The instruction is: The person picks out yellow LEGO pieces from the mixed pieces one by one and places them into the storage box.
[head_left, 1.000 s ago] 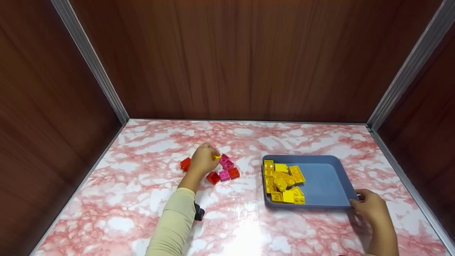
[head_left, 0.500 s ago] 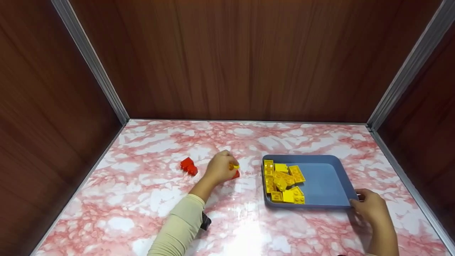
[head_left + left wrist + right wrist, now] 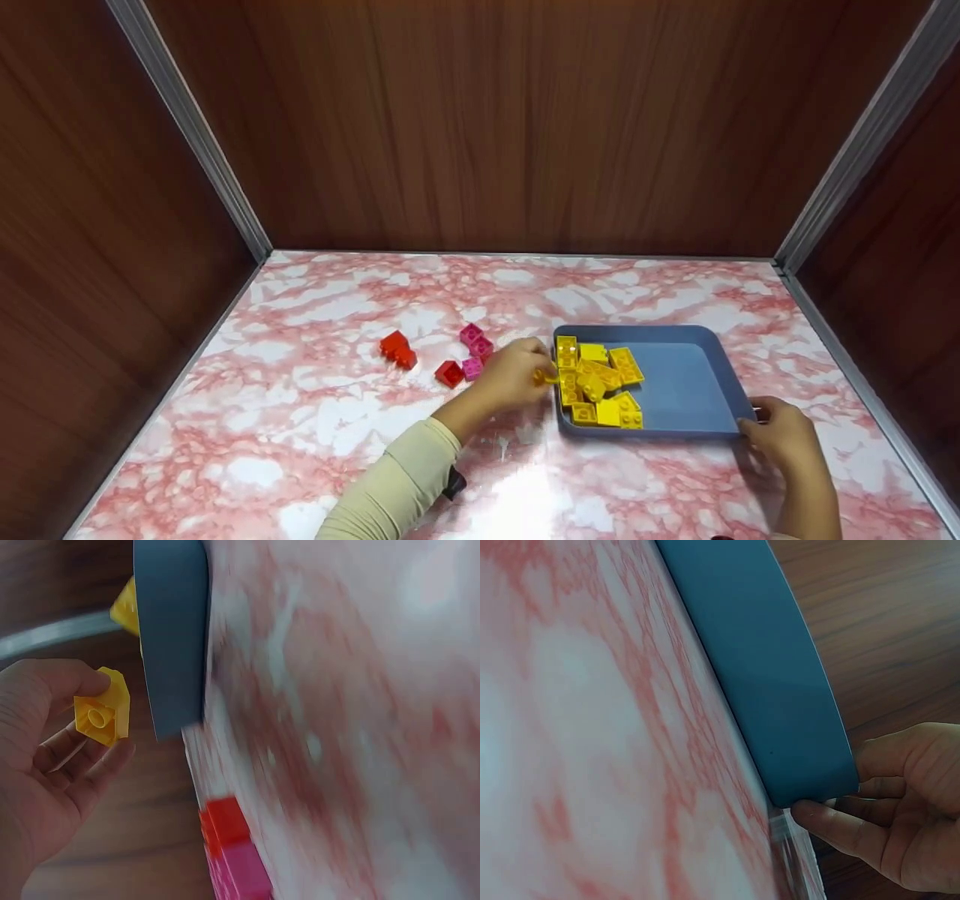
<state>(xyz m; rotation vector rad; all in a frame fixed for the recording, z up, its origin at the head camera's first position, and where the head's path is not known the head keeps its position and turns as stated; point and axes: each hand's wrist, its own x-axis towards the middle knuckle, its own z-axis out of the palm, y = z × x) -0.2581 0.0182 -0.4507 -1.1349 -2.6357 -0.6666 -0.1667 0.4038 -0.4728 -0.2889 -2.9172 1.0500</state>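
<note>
My left hand (image 3: 514, 375) pinches a small yellow toy brick (image 3: 105, 709) between thumb and fingers, its hollow underside showing in the left wrist view. It hovers just by the left wall of a blue-grey tray (image 3: 675, 382). Several yellow bricks (image 3: 600, 375) lie in the left half of that tray. At the tray's near right corner, my right hand (image 3: 787, 439) grips the rim, thumb on one side and fingers on the other, as the right wrist view also shows.
Left of the tray are pink bricks (image 3: 472, 335) and a dark red brick (image 3: 450, 373), partly behind my left hand. Farther left sit joined red bricks (image 3: 397, 349). Wood-grain panels (image 3: 525, 127) wall in the marbled table (image 3: 300, 420).
My left hand has carried the yellow brick rightward from above the red and pink bricks to the tray's left edge. The right hand and tray have stayed put.
</note>
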